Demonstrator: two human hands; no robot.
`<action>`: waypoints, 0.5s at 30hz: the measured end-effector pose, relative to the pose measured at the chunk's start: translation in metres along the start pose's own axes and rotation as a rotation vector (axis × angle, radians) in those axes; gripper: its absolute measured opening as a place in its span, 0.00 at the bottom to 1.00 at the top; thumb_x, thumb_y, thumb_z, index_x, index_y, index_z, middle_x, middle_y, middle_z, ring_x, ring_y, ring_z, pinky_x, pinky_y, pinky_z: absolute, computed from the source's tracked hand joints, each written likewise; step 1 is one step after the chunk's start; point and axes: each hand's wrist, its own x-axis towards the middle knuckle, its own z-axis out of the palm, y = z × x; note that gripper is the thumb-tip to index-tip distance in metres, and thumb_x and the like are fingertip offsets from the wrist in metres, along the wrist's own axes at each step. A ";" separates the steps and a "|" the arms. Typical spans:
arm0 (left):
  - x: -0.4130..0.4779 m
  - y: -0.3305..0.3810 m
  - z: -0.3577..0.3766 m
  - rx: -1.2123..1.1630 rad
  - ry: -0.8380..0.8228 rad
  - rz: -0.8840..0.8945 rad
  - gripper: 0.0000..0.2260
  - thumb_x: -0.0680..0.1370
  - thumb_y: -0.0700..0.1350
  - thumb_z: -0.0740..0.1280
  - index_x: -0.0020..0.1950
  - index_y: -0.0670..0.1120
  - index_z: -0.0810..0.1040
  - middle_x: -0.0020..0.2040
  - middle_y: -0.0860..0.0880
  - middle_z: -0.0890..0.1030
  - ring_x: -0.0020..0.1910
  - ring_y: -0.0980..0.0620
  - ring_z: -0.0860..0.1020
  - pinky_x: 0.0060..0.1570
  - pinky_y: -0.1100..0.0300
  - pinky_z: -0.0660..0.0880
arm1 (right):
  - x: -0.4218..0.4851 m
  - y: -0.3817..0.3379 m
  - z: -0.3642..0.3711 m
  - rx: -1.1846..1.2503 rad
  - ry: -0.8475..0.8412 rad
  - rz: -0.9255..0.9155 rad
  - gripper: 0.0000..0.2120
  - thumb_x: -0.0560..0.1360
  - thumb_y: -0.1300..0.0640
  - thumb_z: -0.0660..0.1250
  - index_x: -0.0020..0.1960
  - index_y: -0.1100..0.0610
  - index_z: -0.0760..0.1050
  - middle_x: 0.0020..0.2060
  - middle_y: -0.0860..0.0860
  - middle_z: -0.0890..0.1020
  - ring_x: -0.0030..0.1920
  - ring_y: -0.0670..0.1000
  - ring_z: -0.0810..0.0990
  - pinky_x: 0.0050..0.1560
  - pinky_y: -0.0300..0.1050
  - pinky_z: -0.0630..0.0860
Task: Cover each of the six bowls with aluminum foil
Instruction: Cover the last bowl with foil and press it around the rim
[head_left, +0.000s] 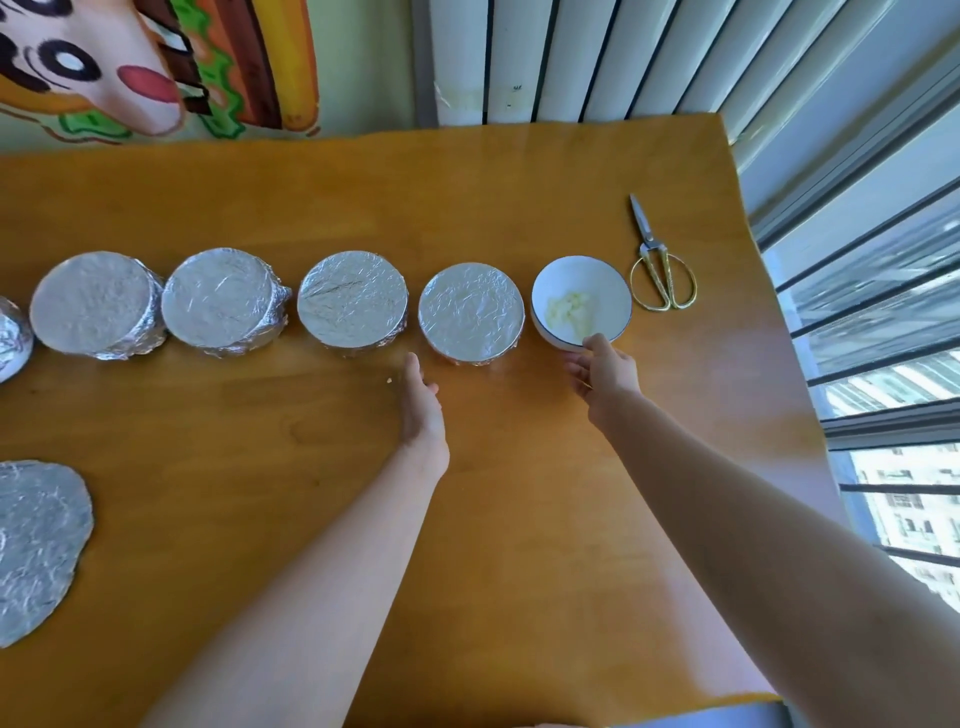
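Foil sheet (36, 551) lies loose at the bench's (467, 208) far-left edge; left hand (421, 410) (the nearer to it) hovers, fingers (413, 371) straight and empty; bare bowl (582, 299), last in the row, sits well right, its near rim pinched by right hand (602, 371).

1. Table (467, 208): orange-brown wood; far edge at the wall, right edge beside a window.
2. Edge bowl (10, 338): foil-wrapped, cut off by the left border; first in a row running left to right across the table.
3. Second bowl (93, 304), third bowl (221, 299), fourth bowl (352, 303), fifth bowl (470, 312): each capped with crinkled foil; second and third touch.
4. White bowl (587, 275): uncovered, at the row's right end, holding pale food bits.
5. Scissors (660, 260): gold-handled, closed, just right of the white bowl, tips toward the far edge.
6. Foil sheet (36, 545): loose, flat, near left, well apart from the row.
7. Crumb (388, 381): near the fourth bowl, on its near side.
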 end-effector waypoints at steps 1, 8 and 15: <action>-0.003 -0.002 -0.003 0.007 -0.011 -0.020 0.27 0.84 0.61 0.51 0.79 0.50 0.60 0.74 0.47 0.69 0.73 0.48 0.68 0.73 0.50 0.57 | -0.006 0.008 -0.005 -0.001 0.011 0.004 0.05 0.77 0.59 0.59 0.45 0.58 0.72 0.36 0.54 0.78 0.30 0.47 0.71 0.33 0.39 0.67; -0.034 -0.029 -0.038 0.091 -0.200 -0.081 0.21 0.84 0.59 0.50 0.66 0.47 0.71 0.62 0.43 0.80 0.58 0.47 0.78 0.66 0.49 0.72 | -0.059 0.066 -0.028 -0.125 0.051 0.084 0.07 0.72 0.62 0.55 0.47 0.59 0.70 0.38 0.56 0.76 0.27 0.49 0.69 0.29 0.40 0.65; -0.046 -0.044 -0.120 0.232 -0.368 -0.097 0.27 0.84 0.60 0.50 0.74 0.45 0.69 0.60 0.44 0.78 0.58 0.45 0.79 0.62 0.48 0.74 | -0.131 0.140 0.003 -0.323 -0.048 0.111 0.13 0.74 0.61 0.56 0.55 0.62 0.72 0.36 0.56 0.80 0.29 0.49 0.74 0.33 0.40 0.70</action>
